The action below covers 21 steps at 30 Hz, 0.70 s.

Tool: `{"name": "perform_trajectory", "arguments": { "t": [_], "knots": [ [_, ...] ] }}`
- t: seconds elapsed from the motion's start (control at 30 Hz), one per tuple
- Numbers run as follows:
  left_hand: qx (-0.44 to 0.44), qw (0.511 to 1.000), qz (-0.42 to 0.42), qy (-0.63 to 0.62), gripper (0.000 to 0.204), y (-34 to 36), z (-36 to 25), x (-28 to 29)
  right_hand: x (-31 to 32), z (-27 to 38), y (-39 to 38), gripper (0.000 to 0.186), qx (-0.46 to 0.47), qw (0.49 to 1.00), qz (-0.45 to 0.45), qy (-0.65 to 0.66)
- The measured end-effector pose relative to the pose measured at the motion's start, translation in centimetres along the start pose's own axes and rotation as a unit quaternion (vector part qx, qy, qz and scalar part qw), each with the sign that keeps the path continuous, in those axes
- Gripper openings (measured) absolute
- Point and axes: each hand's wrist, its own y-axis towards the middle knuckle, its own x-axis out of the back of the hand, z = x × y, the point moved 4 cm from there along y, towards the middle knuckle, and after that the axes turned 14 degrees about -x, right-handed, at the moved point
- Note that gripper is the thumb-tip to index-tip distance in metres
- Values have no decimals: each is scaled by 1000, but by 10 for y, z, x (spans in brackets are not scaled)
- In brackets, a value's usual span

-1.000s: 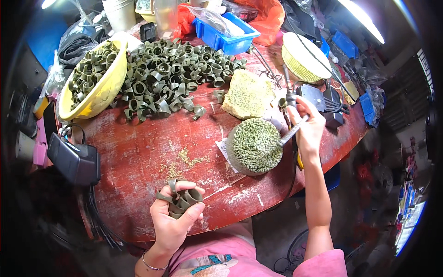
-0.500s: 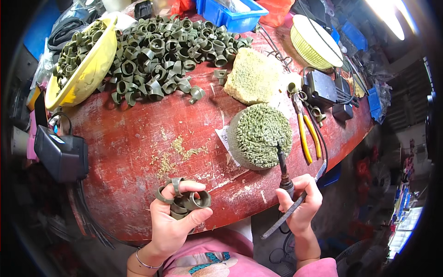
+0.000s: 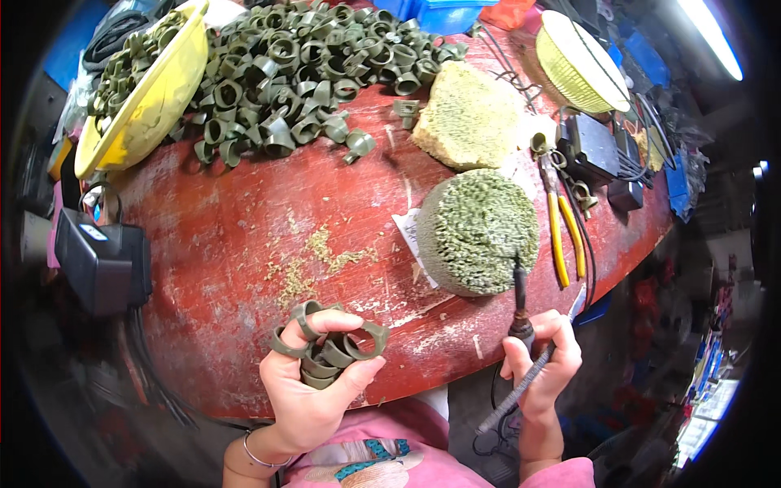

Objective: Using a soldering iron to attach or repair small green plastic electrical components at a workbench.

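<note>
My left hand (image 3: 305, 403) is closed on several dark olive-green plastic rings (image 3: 321, 372). One ring sits at the thumb and index fingertip, and others are looped around or tucked against the fingers. In my right hand (image 3: 543, 366) are a soldering iron (image 3: 521, 299) with a dark tip and a slim tool (image 3: 514, 392) with a grey wrapped handle, lying slantwise across the fingers. The iron points away from me, its tip at the near right part of a round, rough-topped green block (image 3: 476, 236). Whether the tip touches it, I cannot tell.
A heap of similar rings (image 3: 277, 89) covers the back of the red table (image 3: 203, 268), beside a tilted yellow basin (image 3: 150, 102). A yellow spongy block (image 3: 472, 114), yellow-handled pliers (image 3: 560, 236), black adapters (image 3: 590, 150) and a pale basket (image 3: 582, 69) stand right. A black box (image 3: 102, 260) sits left.
My view has shifted, so the table things lie a little further right and up. The ring at my left fingertips now sticks out further to the right. My right hand keeps its hold.
</note>
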Motion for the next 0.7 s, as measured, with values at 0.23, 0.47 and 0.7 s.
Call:
{"name": "perform_trajectory", "arguments": {
  "t": [0.23, 0.47, 0.7],
  "knots": [
    [-147, 988, 23, 48, 24, 7, -6, -9, -15, -12, -30, 41, 83, 992, 92, 21],
    [-165, 984, 40, 53, 33, 7, -3, -4, -42, -10, -36, 40, 215, 961, 157, -80],
    [-162, 982, 71, 63, 40, 7, -3, -4, -38, -14, -39, 42, 136, 976, 156, -66]
  ]
}}
